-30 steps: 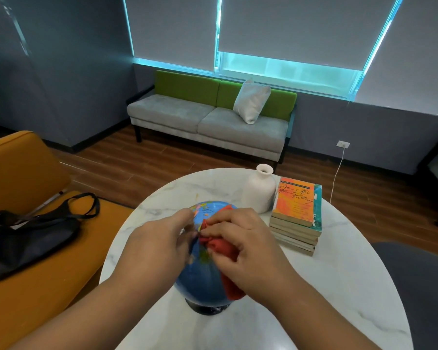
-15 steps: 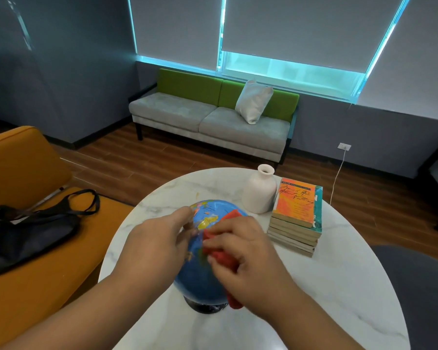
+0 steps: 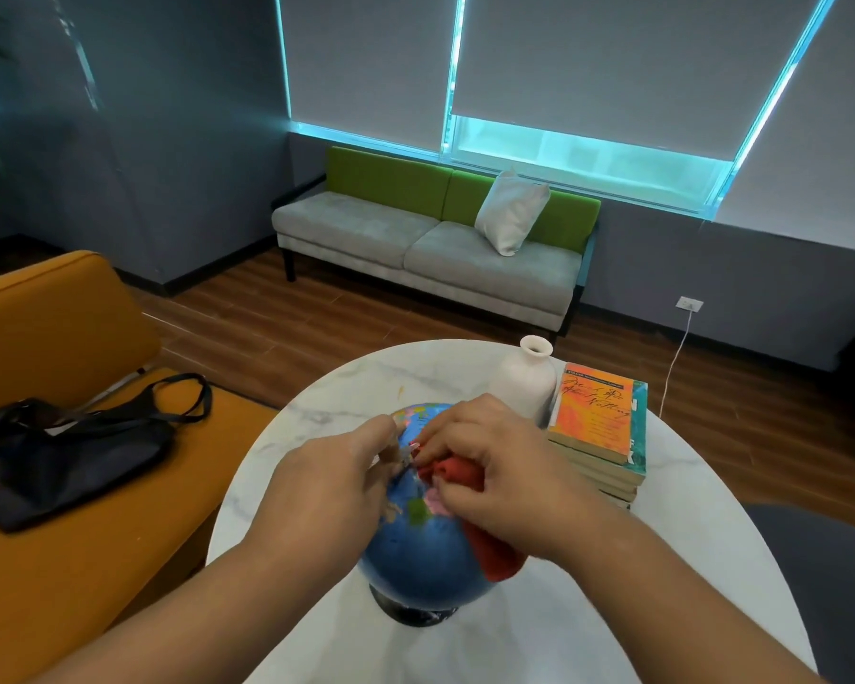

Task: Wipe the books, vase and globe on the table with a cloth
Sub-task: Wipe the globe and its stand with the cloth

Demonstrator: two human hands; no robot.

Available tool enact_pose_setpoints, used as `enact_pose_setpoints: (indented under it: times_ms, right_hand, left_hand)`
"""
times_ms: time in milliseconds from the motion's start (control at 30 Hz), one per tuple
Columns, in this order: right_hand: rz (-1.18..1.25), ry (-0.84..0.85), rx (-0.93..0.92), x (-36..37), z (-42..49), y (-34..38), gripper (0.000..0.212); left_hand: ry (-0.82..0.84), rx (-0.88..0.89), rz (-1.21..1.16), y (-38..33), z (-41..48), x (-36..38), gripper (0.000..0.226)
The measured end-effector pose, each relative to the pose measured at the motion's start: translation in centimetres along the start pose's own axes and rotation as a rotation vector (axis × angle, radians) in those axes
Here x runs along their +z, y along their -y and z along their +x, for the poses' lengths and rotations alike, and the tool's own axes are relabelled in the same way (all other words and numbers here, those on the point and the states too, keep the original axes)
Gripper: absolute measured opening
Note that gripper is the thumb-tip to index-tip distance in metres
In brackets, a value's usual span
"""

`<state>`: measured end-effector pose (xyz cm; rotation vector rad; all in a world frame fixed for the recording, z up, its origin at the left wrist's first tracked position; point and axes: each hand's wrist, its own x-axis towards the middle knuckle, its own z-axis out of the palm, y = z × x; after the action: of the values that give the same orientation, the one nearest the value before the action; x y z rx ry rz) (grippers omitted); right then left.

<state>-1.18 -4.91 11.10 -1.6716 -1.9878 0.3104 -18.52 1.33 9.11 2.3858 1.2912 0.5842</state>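
Globe (image 3: pixel 425 555), blue on a dark base, stands on the near part of the round marble table (image 3: pixel 317 417) and is the piece being wiped.

Well to the left of the globe, a black bag (image 3: pixel 70 446) lies on an orange sofa (image 3: pixel 45 560). On the globe's upper left side sits the left hand (image 3: pixel 327 486), fingers curled onto the sphere near its top, apparently steadying it. On the globe's upper right side the right hand (image 3: pixel 494 466) has its fingers closed over a bunched red cloth (image 3: pixel 494 550), which it presses to the surface while a tail hangs down the globe's right flank. Behind and to the right of the globe stands the white vase (image 3: pixel 524 382), and just right of that is the stack of books (image 3: pixel 598 427), close by the right wrist.

To do this step well, the left hand should probably brace or slowly turn the sphere so fresh areas come under the cloth, with light pressure so the base does not skid on the smooth marble. Strokes toward the right likely need to stay short, since the vase is near enough to be knocked. The underside and the base seem worth a pass too.
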Motion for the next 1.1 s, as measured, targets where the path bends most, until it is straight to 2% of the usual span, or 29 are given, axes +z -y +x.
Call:
enact_pose_setpoints:
  times_ms: [67,200,367,433,600,700,833,933,1100]
  right_hand:
    - [0.019,0.016,0.007,-0.9,0.7,-0.5,0.024]
    - [0.075,-0.025,0.179,-2.1,1.8,-1.3,0.023]
    - [-0.024,0.131,0.031,-1.6,2.2,0.0,0.021]
    - [-0.001,0.173,0.053,-1.9,2.6,0.0,0.022]
    - [0.212,0.024,0.337,-2.3,3.2,-1.9,0.021]
    - [0.101,-0.077,0.412,-1.5,3.1,-2.3,0.02]
    - [-0.054,-0.088,0.292,-0.1,2.2,-1.2,0.024]
    - [-0.081,-0.108,0.165,0.5,1.1,-0.5,0.024]
    - [-0.133,-0.033,-0.08,2.3,-0.4,1.6,0.029]
  left_hand:
    - [-0.007,0.004,0.004,0.0,-0.1,0.1,0.014]
    - [-0.002,-0.022,0.023,0.1,0.1,0.1,0.013]
    - [0.011,0.02,0.033,0.1,-0.1,-0.1,0.006]
    - [0.018,0.034,0.028,0.0,-0.3,-0.2,0.007]
    - [0.021,0.014,0.035,0.1,0.0,-0.2,0.012]
    - [0.014,-0.01,0.032,0.2,0.2,-0.2,0.01]
    - [-0.001,-0.011,0.016,0.4,0.2,0.0,0.008]
    - [-0.022,-0.005,-0.005,0.3,0.2,0.2,0.01]
    - [-0.009,-0.002,-0.024,0.4,0.5,-0.1,0.006]
